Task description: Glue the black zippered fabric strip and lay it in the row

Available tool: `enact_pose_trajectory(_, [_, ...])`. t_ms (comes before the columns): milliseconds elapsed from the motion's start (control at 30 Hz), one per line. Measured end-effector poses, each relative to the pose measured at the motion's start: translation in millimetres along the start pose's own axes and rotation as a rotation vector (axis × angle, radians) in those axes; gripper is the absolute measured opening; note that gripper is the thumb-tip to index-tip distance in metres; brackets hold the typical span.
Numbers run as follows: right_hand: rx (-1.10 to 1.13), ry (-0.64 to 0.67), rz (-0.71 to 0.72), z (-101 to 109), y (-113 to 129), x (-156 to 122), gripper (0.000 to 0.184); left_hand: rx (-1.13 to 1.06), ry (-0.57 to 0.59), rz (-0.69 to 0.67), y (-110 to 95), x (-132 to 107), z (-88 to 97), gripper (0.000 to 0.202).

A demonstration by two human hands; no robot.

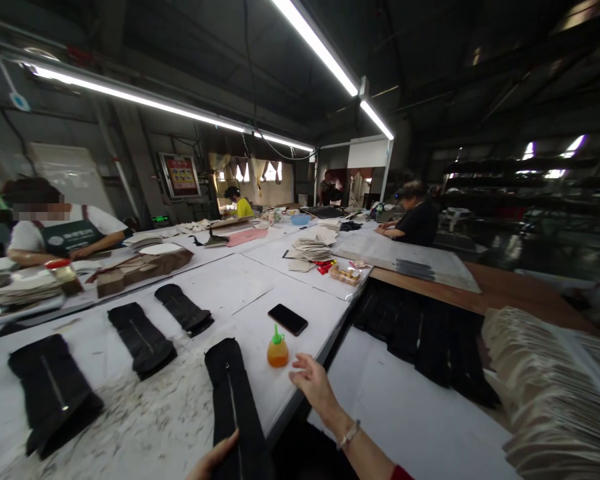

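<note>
My left hand (pixel 215 459) lies at the bottom edge on the near end of a long black fabric piece (pixel 235 400) with a pale centre line; only a thumb and part of the palm show. My right hand (pixel 313 385) hovers over the table edge with fingers loosely spread, holding nothing. It is just right of a small orange bottle with a green cap (pixel 277 350). A black phone (pixel 287 319) lies flat beyond the bottle.
Three more stacks of black pieces (pixel 141 339) lie in a row to the left on the white table (pixel 240 287). Dark pieces (pixel 420 340) and a beige stack (pixel 545 380) are at right. Other people (pixel 55 230) work at the tables behind.
</note>
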State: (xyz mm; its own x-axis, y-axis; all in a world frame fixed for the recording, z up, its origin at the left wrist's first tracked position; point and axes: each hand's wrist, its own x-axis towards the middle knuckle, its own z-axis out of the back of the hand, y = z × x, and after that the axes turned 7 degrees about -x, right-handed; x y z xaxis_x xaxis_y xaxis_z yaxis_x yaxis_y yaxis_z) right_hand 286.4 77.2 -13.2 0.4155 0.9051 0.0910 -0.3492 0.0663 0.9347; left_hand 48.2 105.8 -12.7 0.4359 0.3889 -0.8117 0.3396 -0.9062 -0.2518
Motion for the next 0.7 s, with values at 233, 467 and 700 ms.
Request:
enact_pose_trajectory(233, [-0.101, 0.313, 0.534, 38.4, 39.2, -103.3, 0.064, 0.057, 0.324, 0.040, 19.9, -2.3, -28.8, 0.042])
enact_pose_trajectory(467, [-0.332, 0.321, 0.482, 44.0, 77.5, -113.9, 0.053, 0.015, 0.291, 0.012, 21.8, -1.0, -40.3, 0.032])
enact_pose_trajectory(700, [-0.593, 0.257, 0.477, 27.9, 78.7, -114.1, 0.030, -0.008, 0.236, -0.039, 21.9, 11.9, -39.6, 0.025])
